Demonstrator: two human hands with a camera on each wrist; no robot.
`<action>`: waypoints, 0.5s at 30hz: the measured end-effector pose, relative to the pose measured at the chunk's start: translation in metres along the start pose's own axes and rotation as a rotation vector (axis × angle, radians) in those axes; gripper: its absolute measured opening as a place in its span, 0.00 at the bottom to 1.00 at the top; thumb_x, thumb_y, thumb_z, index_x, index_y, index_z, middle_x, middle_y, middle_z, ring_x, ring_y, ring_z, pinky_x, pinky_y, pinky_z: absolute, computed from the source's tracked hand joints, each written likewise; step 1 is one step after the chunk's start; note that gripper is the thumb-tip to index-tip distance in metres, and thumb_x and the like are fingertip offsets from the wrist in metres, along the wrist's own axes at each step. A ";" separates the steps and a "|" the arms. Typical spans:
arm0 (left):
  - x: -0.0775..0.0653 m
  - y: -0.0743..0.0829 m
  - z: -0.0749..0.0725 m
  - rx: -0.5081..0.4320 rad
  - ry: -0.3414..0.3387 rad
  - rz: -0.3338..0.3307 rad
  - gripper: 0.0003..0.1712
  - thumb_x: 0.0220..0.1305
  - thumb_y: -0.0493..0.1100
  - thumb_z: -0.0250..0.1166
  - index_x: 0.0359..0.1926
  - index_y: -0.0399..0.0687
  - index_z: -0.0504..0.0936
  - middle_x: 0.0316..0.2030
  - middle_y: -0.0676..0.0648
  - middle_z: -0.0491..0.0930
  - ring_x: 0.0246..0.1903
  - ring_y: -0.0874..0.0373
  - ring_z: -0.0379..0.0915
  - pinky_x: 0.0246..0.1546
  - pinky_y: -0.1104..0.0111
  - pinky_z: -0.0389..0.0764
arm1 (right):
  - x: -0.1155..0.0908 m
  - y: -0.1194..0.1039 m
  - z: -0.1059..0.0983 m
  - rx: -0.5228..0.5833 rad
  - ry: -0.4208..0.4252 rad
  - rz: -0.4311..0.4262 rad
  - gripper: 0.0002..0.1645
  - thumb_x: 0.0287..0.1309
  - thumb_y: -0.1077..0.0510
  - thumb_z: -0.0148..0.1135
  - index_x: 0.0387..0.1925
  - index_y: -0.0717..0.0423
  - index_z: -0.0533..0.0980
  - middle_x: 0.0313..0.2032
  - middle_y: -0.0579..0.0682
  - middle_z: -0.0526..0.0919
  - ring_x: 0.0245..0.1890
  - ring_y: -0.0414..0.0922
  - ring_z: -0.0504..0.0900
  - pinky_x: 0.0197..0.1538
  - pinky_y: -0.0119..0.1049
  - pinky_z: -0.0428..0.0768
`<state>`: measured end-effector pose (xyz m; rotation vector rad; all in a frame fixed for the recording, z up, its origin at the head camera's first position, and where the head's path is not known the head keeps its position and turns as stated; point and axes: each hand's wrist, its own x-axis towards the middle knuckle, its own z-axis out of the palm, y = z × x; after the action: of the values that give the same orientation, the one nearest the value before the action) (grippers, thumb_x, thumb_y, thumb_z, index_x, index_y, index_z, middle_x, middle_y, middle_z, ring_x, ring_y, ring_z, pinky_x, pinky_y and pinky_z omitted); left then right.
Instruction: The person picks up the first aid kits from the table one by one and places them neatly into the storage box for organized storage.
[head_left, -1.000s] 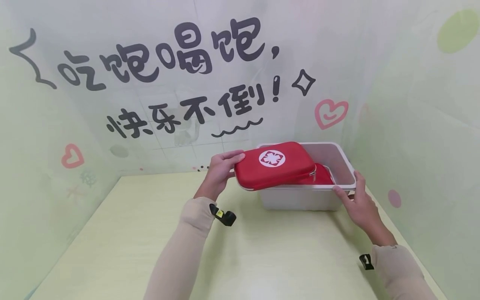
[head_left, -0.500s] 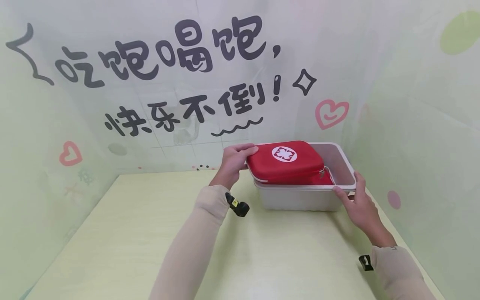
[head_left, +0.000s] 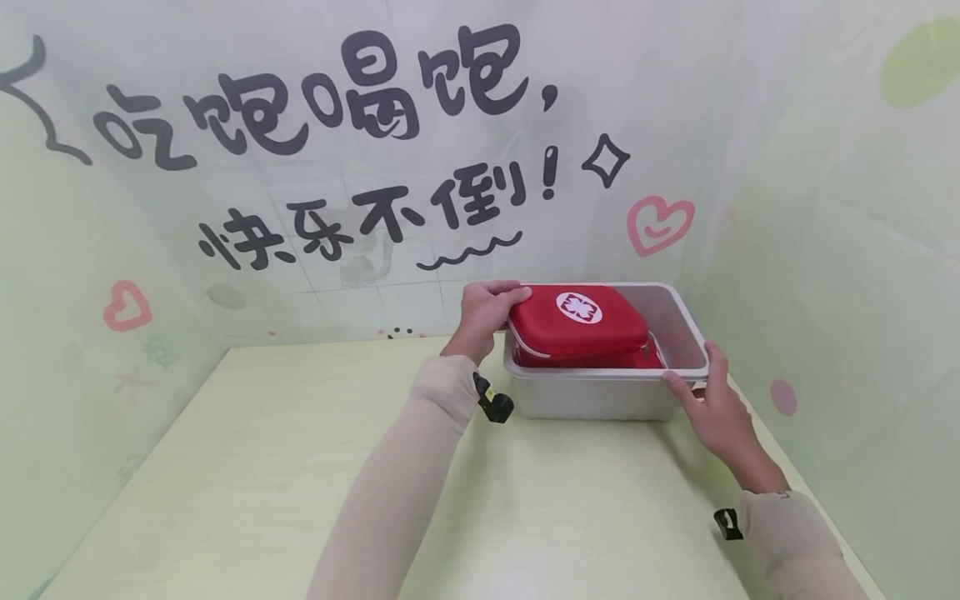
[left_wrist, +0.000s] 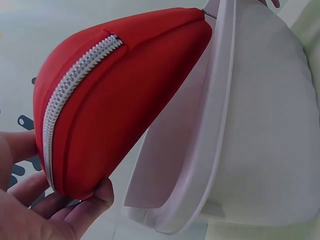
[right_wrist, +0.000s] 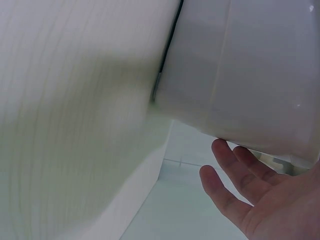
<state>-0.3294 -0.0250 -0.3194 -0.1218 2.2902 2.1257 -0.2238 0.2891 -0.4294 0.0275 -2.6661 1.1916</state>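
Observation:
My left hand (head_left: 483, 321) grips the left end of a red zippered first-aid case (head_left: 551, 332) with a white emblem on top. The case sits tilted over the open mouth of a pale grey plastic bin (head_left: 600, 398). In the left wrist view, thumb and fingers pinch the case's zippered end (left_wrist: 130, 95), which is raised beside the bin's rim (left_wrist: 222, 110). Another red item (head_left: 652, 357) shows under the case inside the bin; most of it is hidden. My right hand (head_left: 723, 421) holds the bin's front right corner, its lower fingers (right_wrist: 237, 172) beside the bin's wall.
The bin stands on a pale wood-grain table (head_left: 300, 467), near its back right. A printed wall covering (head_left: 375, 317) rises behind the table and along both sides. Each sleeve carries a black wrist strap, such as the left one (head_left: 493, 402).
My left hand has moved the case rightward and slightly away, so it sits farther over the bin and lower at its left end. My right hand has stayed on the bin's corner.

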 end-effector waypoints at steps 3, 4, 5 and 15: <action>0.001 0.000 0.004 0.013 0.023 0.000 0.21 0.63 0.43 0.71 0.55 0.41 0.83 0.45 0.42 0.84 0.39 0.52 0.86 0.43 0.64 0.85 | 0.001 0.000 0.001 -0.002 0.002 -0.004 0.52 0.71 0.36 0.49 0.78 0.49 0.32 0.59 0.71 0.69 0.52 0.65 0.75 0.37 0.44 0.74; 0.001 0.000 0.006 0.017 0.028 -0.003 0.21 0.63 0.43 0.71 0.55 0.41 0.83 0.46 0.42 0.84 0.39 0.52 0.85 0.42 0.65 0.85 | 0.001 0.000 0.001 -0.003 0.002 -0.003 0.52 0.71 0.36 0.49 0.78 0.49 0.31 0.59 0.71 0.69 0.52 0.65 0.75 0.37 0.44 0.74; 0.001 0.000 0.008 0.024 0.034 -0.007 0.21 0.62 0.43 0.71 0.55 0.41 0.83 0.46 0.42 0.84 0.39 0.52 0.85 0.42 0.65 0.85 | 0.001 0.000 0.001 -0.001 0.003 -0.003 0.52 0.71 0.36 0.49 0.78 0.49 0.32 0.59 0.71 0.69 0.52 0.65 0.75 0.37 0.44 0.74; 0.004 -0.006 0.026 0.082 0.073 -0.004 0.21 0.60 0.42 0.73 0.54 0.43 0.84 0.46 0.42 0.84 0.41 0.51 0.84 0.42 0.62 0.86 | 0.000 -0.001 0.001 -0.001 -0.008 0.013 0.53 0.71 0.35 0.48 0.78 0.48 0.30 0.59 0.71 0.69 0.52 0.65 0.74 0.38 0.46 0.75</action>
<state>-0.3342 0.0008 -0.3277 -0.2058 2.4108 2.0544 -0.2235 0.2876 -0.4296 0.0153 -2.6778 1.1958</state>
